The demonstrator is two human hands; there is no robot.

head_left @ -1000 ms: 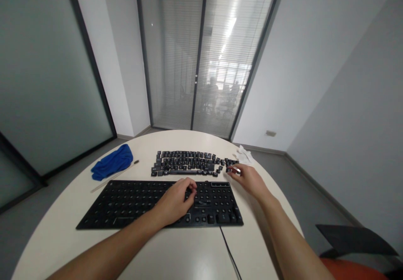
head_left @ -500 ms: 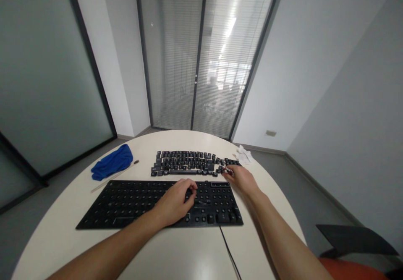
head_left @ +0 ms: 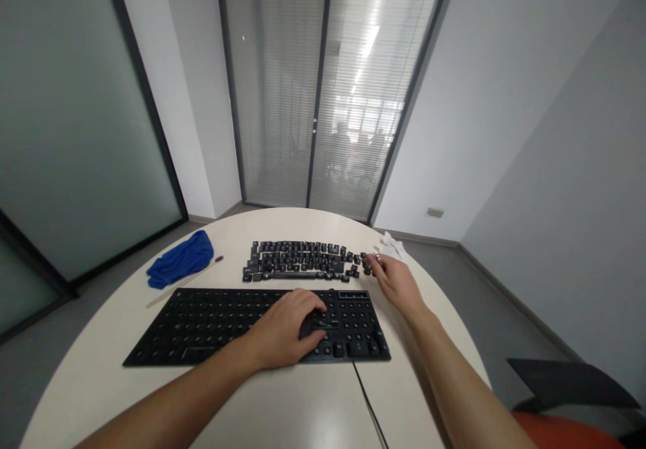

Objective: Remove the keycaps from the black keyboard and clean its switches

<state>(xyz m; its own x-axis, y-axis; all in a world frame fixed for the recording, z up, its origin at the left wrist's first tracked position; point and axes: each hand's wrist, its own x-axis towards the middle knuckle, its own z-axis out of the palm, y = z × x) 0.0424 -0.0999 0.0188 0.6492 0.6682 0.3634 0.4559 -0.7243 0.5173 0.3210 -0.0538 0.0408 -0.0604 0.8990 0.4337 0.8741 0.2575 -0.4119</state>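
A black keyboard (head_left: 217, 318) lies across the table with most of its keycaps off, showing bare switch stems. A few large keys remain at its lower right corner. My left hand (head_left: 287, 328) rests on its right half, open, thumb and fingers apart. Behind the keyboard, loose black keycaps (head_left: 295, 258) are laid out in rows, with a long space bar (head_left: 293, 275) at the front. My right hand (head_left: 396, 281) is at the right end of these rows, fingertips pinched together by the small keycaps. Something small and shiny shows at the fingers; its kind is unclear.
A blue cloth (head_left: 182, 260) lies at the left, beside a thin stick with a dark tip (head_left: 186, 281). Crumpled white tissue (head_left: 392, 247) sits behind my right hand. The keyboard's cable (head_left: 368, 402) runs toward me over the round table (head_left: 303, 408). A chair (head_left: 570, 382) stands at the right.
My left hand has opened from a curled pinch and spread over the keyboard. My right hand has moved slightly away and to the right among the loose keycaps.
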